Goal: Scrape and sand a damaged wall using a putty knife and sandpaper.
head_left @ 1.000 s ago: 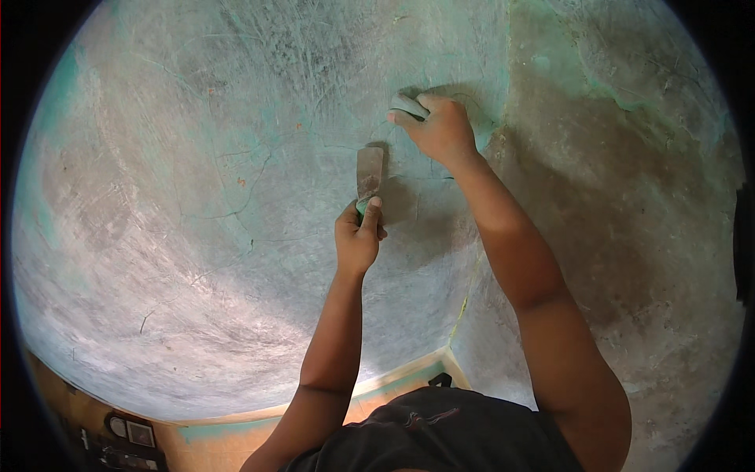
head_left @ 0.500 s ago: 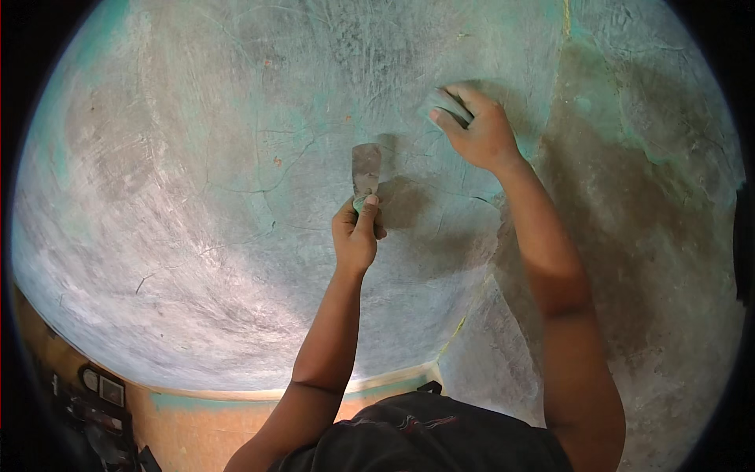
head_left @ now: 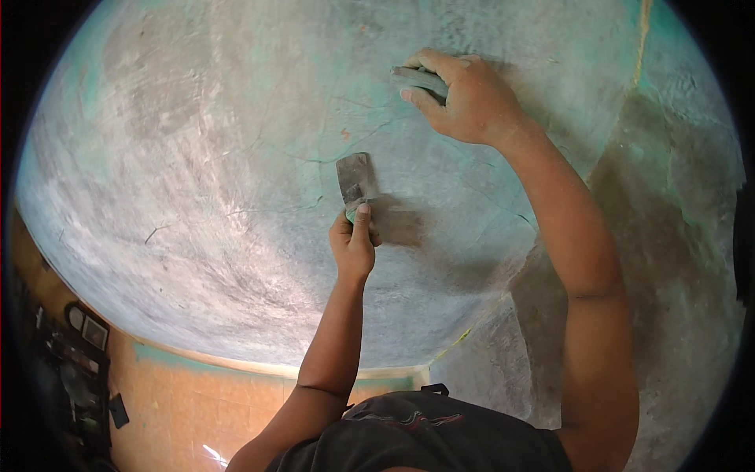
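Observation:
My left hand (head_left: 354, 240) grips a scraper by its green handle, its broad dull metal blade (head_left: 351, 173) pointing up against or just over the mottled grey and turquoise wall (head_left: 236, 181). Up and to the right of it, my right hand (head_left: 464, 98) is closed on a flat grey-green block (head_left: 417, 77) at the wall, its thumb below and fingers over the top. The wall bears fine cracks and scuffs, and both hands cast shadows on it. Whether the blade touches the wall I cannot tell.
A yellowish seam (head_left: 642, 35) runs down the right, beside a darker rough patch (head_left: 668, 315). At lower left are an orange tiled surface (head_left: 173, 393) with a teal border and dark furniture (head_left: 75, 370) with framed items. My dark shirt fills the bottom.
The view has turned, so the wall's marks sit further right. My right hand has risen, lately shifting left with the block; my left hand's scraper sits slightly lower and more tilted.

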`<state>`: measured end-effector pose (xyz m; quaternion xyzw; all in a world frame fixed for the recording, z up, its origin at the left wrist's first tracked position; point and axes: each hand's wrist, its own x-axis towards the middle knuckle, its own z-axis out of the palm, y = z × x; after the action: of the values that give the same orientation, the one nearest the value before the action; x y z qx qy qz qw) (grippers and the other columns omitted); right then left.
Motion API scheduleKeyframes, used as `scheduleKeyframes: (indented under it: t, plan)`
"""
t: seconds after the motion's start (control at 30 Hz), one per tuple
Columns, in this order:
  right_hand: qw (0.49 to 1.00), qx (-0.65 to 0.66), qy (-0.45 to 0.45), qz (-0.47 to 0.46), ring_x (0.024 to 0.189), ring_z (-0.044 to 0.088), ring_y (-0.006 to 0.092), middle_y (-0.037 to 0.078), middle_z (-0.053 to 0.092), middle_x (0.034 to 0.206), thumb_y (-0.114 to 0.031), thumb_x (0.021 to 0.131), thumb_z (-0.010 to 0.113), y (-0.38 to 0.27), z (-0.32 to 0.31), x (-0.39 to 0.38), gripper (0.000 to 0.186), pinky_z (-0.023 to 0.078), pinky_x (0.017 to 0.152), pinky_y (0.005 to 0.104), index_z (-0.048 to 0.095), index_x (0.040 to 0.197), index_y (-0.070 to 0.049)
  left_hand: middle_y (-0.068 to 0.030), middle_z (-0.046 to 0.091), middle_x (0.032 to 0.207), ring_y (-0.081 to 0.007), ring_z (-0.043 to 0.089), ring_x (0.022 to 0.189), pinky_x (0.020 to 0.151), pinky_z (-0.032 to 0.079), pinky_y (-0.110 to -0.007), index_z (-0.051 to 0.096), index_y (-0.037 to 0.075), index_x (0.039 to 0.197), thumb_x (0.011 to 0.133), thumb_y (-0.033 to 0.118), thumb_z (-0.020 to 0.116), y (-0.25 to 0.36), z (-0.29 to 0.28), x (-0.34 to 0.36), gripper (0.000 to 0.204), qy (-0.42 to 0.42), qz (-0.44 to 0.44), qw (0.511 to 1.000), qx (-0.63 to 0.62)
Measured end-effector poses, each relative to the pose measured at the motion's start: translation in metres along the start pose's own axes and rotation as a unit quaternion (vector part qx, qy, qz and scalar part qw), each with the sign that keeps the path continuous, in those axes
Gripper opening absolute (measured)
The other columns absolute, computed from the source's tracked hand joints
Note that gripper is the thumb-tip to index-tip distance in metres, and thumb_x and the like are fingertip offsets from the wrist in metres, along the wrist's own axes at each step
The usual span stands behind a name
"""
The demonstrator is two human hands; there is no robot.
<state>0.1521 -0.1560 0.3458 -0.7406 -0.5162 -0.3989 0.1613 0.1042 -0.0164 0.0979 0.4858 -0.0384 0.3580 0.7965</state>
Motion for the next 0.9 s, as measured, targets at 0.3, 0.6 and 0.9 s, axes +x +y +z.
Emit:
scheduleKeyframes:
  t: [0.3, 0.6, 0.9]
  plan:
    - [0.999, -0.009, -0.039, 0.01, 0.068, 0.066, 0.0363, 0.016, 0.066, 0.07, -0.03, 0.078, 0.073, -0.048, 0.049, 0.018, 0.024, 0.053, 0.063, 0.0435, 0.066, 0.085, -0.007, 0.0027, 0.053, 0.065, -0.0054, 0.046, 0.052, 0.047, 0.038, -0.023, 0.063, 0.003, 0.091, 0.096, 0.028, 0.061, -0.008, -0.037, 0.002, 0.025, 0.042, 0.062, 0.997, 0.001]
    - [0.993, -0.058, -0.054, -0.092, 0.074, 0.066, 0.0335, 0.011, 0.068, 0.081, -0.024, 0.079, 0.073, -0.069, 0.082, 0.022, 0.02, 0.053, 0.065, 0.0409, 0.067, 0.09, -0.008, 0.0006, 0.054, 0.061, -0.0078, 0.049, 0.05, 0.045, 0.039, -0.024, 0.063, 0.003, 0.091, 0.097, 0.024, 0.061, -0.008, -0.045, 0.003, 0.022, 0.023, 0.029, 0.995, -0.097]
    - [0.935, -0.231, -0.219, -0.157, 0.072, 0.067, 0.0339, 0.013, 0.068, 0.075, -0.029, 0.073, 0.072, -0.086, 0.083, 0.051, 0.022, 0.053, 0.064, 0.0448, 0.069, 0.081, -0.009, -0.001, 0.056, 0.062, -0.0087, 0.051, 0.05, 0.044, 0.041, -0.024, 0.064, 0.0, 0.091, 0.096, 0.024, 0.062, -0.021, -0.044, 0.003, 0.024, 0.027, 0.044, 0.994, -0.097]
